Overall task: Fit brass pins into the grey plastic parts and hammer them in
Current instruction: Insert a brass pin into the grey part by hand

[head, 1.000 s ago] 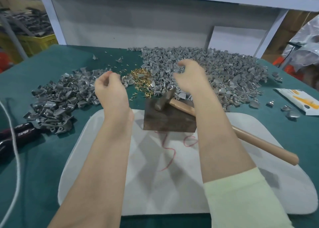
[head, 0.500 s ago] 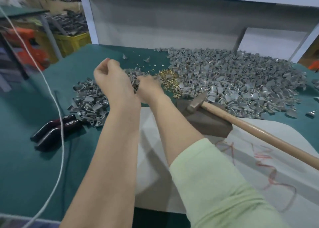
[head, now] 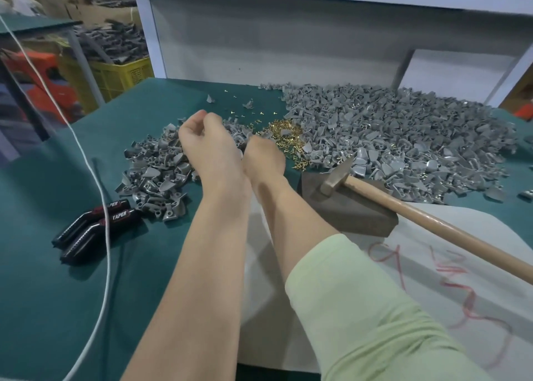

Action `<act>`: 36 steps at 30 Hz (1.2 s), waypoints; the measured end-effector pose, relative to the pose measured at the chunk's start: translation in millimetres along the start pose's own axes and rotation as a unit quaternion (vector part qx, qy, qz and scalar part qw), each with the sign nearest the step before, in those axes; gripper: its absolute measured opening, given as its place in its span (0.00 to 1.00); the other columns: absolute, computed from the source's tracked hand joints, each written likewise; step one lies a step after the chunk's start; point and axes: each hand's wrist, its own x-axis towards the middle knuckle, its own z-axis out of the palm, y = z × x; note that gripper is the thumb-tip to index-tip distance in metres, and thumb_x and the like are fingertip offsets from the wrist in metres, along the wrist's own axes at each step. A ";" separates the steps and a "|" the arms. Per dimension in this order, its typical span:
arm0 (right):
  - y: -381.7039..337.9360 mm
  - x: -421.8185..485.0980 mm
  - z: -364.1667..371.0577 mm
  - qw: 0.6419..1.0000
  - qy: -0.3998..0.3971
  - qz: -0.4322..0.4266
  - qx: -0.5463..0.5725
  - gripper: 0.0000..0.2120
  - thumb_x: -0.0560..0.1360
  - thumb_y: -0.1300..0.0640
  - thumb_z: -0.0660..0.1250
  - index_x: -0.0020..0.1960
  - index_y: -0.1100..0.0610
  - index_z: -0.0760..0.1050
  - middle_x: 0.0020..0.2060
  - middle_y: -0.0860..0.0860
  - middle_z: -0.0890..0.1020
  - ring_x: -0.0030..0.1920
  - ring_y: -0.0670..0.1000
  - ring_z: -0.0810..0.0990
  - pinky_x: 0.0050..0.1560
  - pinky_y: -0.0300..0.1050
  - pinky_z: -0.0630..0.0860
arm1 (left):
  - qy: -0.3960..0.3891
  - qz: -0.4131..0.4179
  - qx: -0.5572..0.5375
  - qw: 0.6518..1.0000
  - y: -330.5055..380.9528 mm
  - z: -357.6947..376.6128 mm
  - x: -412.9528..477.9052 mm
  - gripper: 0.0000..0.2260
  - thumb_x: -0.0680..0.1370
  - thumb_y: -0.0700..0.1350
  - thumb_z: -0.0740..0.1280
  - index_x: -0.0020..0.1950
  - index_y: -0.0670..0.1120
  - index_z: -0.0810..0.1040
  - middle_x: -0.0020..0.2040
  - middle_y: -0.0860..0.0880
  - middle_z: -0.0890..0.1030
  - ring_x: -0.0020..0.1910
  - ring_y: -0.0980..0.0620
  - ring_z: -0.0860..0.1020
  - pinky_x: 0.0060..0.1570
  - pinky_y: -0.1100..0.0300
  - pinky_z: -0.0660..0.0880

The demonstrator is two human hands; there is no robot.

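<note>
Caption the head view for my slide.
Left hand and right hand close together beside brass pins; hammer rests on block.

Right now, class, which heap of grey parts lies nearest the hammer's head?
The large heap right of the brass pins; the small heap lies left of them.

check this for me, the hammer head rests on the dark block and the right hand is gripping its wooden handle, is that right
Not quite. The hammer does rest its head on the dark block, but the right hand is not on the handle: it is over by the brass pins. The head view shows this.
</note>
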 end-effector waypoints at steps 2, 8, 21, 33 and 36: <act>1.2 -1.5 -16.0 0.998 0.012 -0.005 0.062 0.13 0.75 0.67 0.58 0.59 0.64 0.71 0.55 0.60 0.78 0.56 0.59 0.76 0.45 0.46 0.69 | -0.020 0.005 0.025 0.999 -1.4 1.3 -2.3 0.06 0.78 0.39 0.59 0.54 0.46 0.69 0.48 0.49 0.72 0.36 0.55 0.68 0.37 0.65 0.65; 24.4 -14.5 -104.3 0.951 0.014 0.007 0.308 0.07 0.73 0.66 0.66 0.44 0.55 0.77 0.41 0.54 0.83 0.46 0.54 0.83 0.55 0.51 0.78 | -0.165 -0.050 0.096 0.980 -12.3 17.9 -22.6 0.12 0.80 0.42 0.61 0.63 0.47 0.74 0.54 0.49 0.77 0.49 0.56 0.75 0.55 0.62 0.70; 101.4 -67.3 -141.6 0.955 0.096 0.013 0.280 0.11 0.75 0.48 0.68 0.36 0.52 0.77 0.32 0.47 0.80 0.33 0.45 0.75 0.44 0.47 0.76 | -0.330 -0.064 0.088 0.938 -31.2 43.8 -63.0 0.05 0.78 0.38 0.66 0.44 0.46 0.78 0.41 0.49 0.81 0.39 0.57 0.81 0.45 0.66 0.78; 21.3 -15.2 -85.7 0.991 -0.083 -0.051 -0.087 0.06 0.75 0.64 0.62 0.51 0.62 0.75 0.50 0.56 0.79 0.44 0.56 0.76 0.48 0.46 0.75 | -0.095 -0.040 -0.106 0.989 -1.0 18.0 -23.7 0.07 0.78 0.35 0.65 0.55 0.42 0.74 0.49 0.47 0.78 0.45 0.56 0.78 0.51 0.67 0.77; 5.3 -8.2 -63.1 0.975 -0.162 -0.034 -0.147 0.14 0.75 0.65 0.59 0.60 0.61 0.72 0.56 0.58 0.76 0.48 0.57 0.74 0.47 0.49 0.72 | -0.091 -0.038 -0.112 0.989 3.0 13.2 -18.1 0.06 0.78 0.34 0.64 0.54 0.42 0.75 0.47 0.47 0.78 0.43 0.55 0.78 0.51 0.67 0.77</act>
